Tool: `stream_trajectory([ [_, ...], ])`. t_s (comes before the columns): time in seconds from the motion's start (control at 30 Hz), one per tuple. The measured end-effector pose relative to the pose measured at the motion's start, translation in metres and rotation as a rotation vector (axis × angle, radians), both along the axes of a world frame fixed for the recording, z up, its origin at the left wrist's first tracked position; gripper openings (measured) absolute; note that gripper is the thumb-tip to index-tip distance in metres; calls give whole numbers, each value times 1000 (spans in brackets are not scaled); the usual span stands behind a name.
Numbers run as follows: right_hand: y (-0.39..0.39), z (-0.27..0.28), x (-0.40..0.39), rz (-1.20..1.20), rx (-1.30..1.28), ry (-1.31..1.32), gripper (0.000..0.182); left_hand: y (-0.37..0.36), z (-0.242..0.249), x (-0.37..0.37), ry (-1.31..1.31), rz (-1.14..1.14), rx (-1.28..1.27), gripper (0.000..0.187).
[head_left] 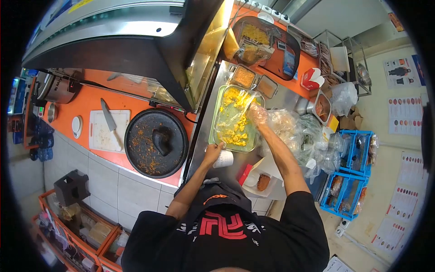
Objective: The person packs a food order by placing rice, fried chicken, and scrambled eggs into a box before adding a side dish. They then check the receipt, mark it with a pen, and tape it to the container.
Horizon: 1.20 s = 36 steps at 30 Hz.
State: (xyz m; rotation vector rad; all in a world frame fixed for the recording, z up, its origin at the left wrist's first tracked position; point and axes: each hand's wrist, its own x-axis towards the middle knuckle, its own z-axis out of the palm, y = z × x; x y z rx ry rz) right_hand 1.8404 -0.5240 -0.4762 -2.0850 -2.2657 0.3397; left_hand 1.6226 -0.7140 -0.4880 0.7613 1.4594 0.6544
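Observation:
My left hand (214, 152) grips a white cup (224, 159) beside the near left corner of a green-rimmed tray. In the green tray (256, 146), yellow food pieces (234, 136) lie on a mesh base, with clear plastic film (244, 99) over part of them. My right hand (258, 115), in a clear plastic glove, is at the tray's right rim with its fingers curled. What those fingers hold, if anything, is hidden by the shiny plastic. Nearer my body stands an open red and white box (250, 182) with a brown fried piece (263, 182) inside.
Left of the tray are a black stone mortar (136, 156) with a pestle (161, 140), a knife (108, 115) and a white cutting board (97, 131). Plastic bags (294, 131) crowd the right side, near blue baskets (348, 192). A dark display case (167, 54) overhangs the left counter.

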Motion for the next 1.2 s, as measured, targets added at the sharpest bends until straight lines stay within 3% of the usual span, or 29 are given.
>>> stream_trajectory([
  [0.1, -7, 5, 1, 147, -101, -63, 41, -3, -21, 0, -48, -1, -32, 48],
  [0.2, -10, 34, -5, 174, -422, -78, 49, -5, -46, -3, -61, -26, -37, 48],
  [0.23, -2, 57, -6, 128, -714, -96, 56, -6, -48, -4, -98, -26, -30, 49],
  [0.33, -15, 29, 41, 168, -559, 520, 55, -5, -34, -10, -170, -23, -20, 51],
  [0.37, -20, 66, 35, -160, -861, 583, 57, -4, -33, -11, -166, -26, -23, 53],
  [0.47, -55, 95, 38, -526, -743, 1094, 61, 0, -20, -15, -153, -83, -31, 53],
  [0.5, -53, 99, 34, -601, -756, 1068, 63, 1, -16, -17, -147, -108, -36, 53],
  [0.6, -51, 105, 27, -441, -583, 1023, 59, 4, -10, -19, -128, -112, -110, 53],
  [0.73, -76, 207, 8, -678, -645, 1177, 38, 4, 16, -36, -151, -206, -15, 58],
  [0.8, -88, 268, 8, -555, -698, 1167, 35, 3, 31, -56, -206, -233, -194, 68],
  [0.87, -101, 299, 27, -384, -762, 1172, 35, 0, 48, -66, -214, -158, -192, 69],
  [1.03, -165, 326, 87, -180, -906, 1193, 35, -3, 59, -99, -171, -145, -189, 71],
  [1.2, -198, 325, 98, -251, -949, 1214, 35, 6, 64, -105, -185, -118, -116, 62],
])
